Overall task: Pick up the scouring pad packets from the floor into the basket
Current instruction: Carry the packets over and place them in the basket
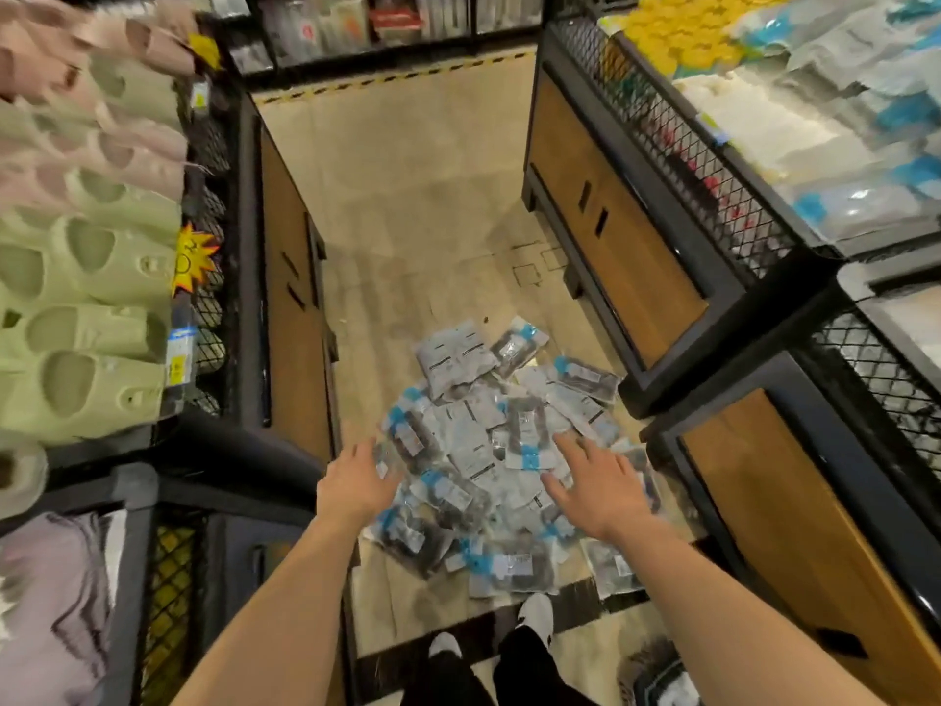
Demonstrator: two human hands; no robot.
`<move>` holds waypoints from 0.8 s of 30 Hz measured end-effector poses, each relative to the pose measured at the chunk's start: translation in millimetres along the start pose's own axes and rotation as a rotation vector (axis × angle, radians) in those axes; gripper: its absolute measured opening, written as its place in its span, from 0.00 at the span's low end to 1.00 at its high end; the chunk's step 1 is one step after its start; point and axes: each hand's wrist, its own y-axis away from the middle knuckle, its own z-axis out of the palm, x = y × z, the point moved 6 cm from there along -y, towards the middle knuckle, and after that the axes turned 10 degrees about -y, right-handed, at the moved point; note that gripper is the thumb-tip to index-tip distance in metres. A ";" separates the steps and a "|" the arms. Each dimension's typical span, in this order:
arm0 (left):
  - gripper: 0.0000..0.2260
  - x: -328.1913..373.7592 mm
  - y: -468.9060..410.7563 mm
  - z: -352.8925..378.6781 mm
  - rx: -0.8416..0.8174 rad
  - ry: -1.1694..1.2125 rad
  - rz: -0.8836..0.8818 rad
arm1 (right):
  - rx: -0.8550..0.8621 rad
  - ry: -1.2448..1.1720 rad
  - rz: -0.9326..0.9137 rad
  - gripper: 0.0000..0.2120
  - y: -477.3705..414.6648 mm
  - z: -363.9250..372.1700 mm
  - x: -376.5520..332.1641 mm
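A heap of scouring pad packets (504, 440), clear bags with blue labels and dark pads inside, lies on the tiled aisle floor in front of my feet. My left hand (356, 484) reaches out above the heap's left edge, fingers spread, holding nothing. My right hand (593, 489) stretches over the heap's right side, palm down, fingers apart and empty. Both arms are extended from the bottom of the view. No basket can be made out for certain; a dark blurred object (657, 675) sits at the bottom right.
Display bins with black mesh sides and wooden fronts line the aisle: green and pink slippers (86, 277) on the left, packaged goods (794, 124) on the right. My white shoes (534, 611) stand just behind the heap. Bare floor (407, 196) extends beyond it.
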 end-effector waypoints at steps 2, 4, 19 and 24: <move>0.29 -5.3 -11.0 18.2 -0.032 0.040 -0.049 | -0.060 0.028 -0.023 0.31 -18.0 10.6 -0.3; 0.29 -10.8 -23.7 40.0 -0.044 0.050 -0.072 | -0.105 0.049 -0.037 0.32 -36.1 24.7 0.7; 0.29 -79.5 -225.4 384.8 -0.326 0.111 -0.332 | -0.336 0.057 -0.034 0.32 -280.6 342.0 54.9; 0.25 -116.4 -279.6 504.9 -0.376 0.142 -0.398 | -0.396 -0.073 -0.020 0.34 -340.4 462.4 83.0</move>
